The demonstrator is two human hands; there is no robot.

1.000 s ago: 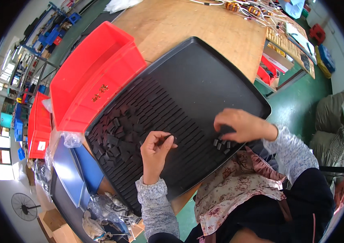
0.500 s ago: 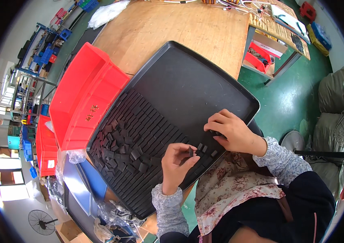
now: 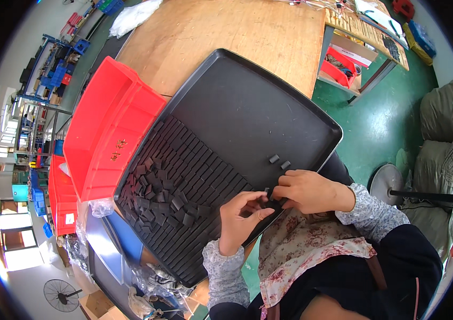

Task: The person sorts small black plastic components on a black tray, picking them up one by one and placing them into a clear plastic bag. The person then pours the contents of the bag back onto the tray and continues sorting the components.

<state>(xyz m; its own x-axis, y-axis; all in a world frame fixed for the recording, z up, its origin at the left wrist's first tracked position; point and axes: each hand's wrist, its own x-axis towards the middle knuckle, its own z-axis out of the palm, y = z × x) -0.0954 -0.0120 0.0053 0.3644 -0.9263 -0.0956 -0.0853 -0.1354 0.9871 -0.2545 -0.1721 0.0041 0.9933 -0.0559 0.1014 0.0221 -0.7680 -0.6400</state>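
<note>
A large black tray [image 3: 258,90] lies in front of me, tilted across the table. Small flat black pieces [image 3: 199,165] fill its left half in tight rows, with a loose heap of black pieces [image 3: 157,205] on top. Over the near edge, my left hand [image 3: 239,218] is curled, thumb and fingers around a small black piece [image 3: 267,192] at its fingertips, partly hidden. Right beside it, my right hand [image 3: 309,192] pinches another small dark piece, mostly covered by the fingers. Two short black pieces [image 3: 279,162] rest on bare tray just beyond the right hand.
A red plastic bin [image 3: 114,133] leans against the tray's left side. The wooden table [image 3: 226,26] stretches away behind the tray. A side bench [image 3: 365,32] with a red box under it stands at far right. Beside my right arm is a standing fan [image 3: 386,184].
My right hand has come down and closer to my left hand, which has shifted slightly right. Two short pieces now show on the tray near where the right hand was.
</note>
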